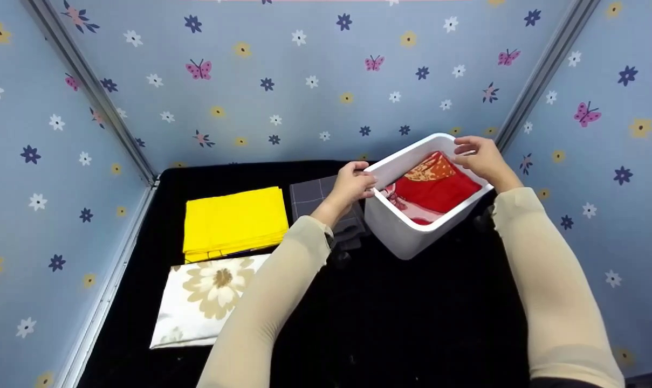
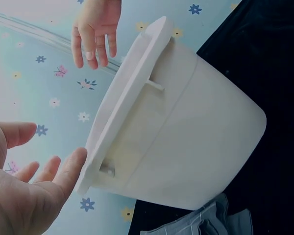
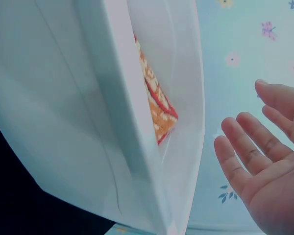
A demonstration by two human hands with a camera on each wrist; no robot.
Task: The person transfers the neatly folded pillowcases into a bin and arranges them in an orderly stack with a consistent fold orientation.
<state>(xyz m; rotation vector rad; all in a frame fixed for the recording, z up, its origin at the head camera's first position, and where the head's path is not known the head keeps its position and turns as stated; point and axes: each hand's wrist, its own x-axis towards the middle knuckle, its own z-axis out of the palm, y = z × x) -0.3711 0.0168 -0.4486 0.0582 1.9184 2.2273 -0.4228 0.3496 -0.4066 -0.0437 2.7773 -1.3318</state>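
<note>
A white plastic bin (image 1: 398, 237) stands on the black surface, turned at an angle. Inside it lies folded red cloth (image 1: 439, 186) with orange and pink patterned parts. My left hand (image 1: 351, 184) is at the bin's left rim, fingers spread and loosely bent; in the left wrist view a fingertip of that hand (image 2: 36, 188) appears at or very near the rim, contact unclear. Over the right rim hovers my right hand (image 1: 479, 159). In the right wrist view this hand (image 3: 269, 161) shows relaxed fingers, apart from the bin, holding nothing.
Left of the bin, partly behind my left arm, lies a dark grey checked cloth (image 1: 312, 195). Further left are a folded yellow cloth (image 1: 234, 221) and a white flower-print cloth (image 1: 196, 302). Patterned blue walls (image 1: 304, 108) enclose the black surface (image 1: 401, 323).
</note>
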